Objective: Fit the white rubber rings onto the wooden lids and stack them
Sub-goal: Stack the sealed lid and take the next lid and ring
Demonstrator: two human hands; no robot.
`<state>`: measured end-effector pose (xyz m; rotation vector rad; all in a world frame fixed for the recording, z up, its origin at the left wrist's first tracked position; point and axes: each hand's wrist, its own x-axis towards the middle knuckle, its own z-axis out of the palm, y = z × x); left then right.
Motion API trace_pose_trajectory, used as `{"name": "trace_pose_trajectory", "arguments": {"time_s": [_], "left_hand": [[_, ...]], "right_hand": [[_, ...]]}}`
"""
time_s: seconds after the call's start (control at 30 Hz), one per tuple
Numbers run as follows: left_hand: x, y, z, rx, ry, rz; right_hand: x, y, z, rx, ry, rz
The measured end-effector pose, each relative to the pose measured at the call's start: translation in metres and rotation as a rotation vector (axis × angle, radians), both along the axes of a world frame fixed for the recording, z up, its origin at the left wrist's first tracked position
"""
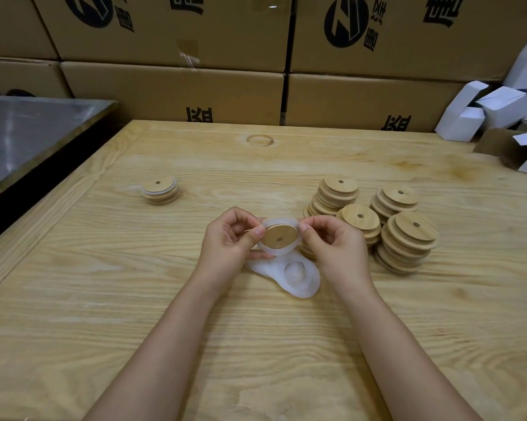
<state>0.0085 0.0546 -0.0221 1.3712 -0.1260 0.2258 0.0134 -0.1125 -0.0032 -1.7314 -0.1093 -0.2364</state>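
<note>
Forearms (171, 338) lead up from the bottom edge to the grip: left hand (228, 235) and right hand (332, 241) each pinch a side of a wooden lid (278, 240) held just above the table (134, 299), thumbs working the white ring (273, 253) round its rim. Lid's tilted, flat face and little centre hole aimed back at the camera; it's a round disc, so no real long axis. My guess: stretch it unevenly and the ring pops off one side or twists. Loose rings (298, 278) lie underneath, bare lids (408, 238) right, finished stack (160, 191) left.
</note>
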Motion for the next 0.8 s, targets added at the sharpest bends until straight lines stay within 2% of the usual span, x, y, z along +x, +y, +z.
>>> {"name": "trace_pose_trajectory", "arguments": {"time_s": [0.2,0.47,0.8], "left_hand": [[0.0000,-0.0004,0.0017,0.039,0.001,0.019],[-0.0022,-0.0056,0.0041,0.011,0.059,0.052],[-0.0042,-0.0079,0.0032,0.000,0.072,-0.041]], "right_hand": [[-0.0012,0.0018,-0.0021,-0.023,-0.057,0.035],[0.0022,0.0021,-0.0062,-0.031,0.001,-0.022],[-0.0018,0.0047,-0.0044,-0.014,-0.014,-0.078]]}}
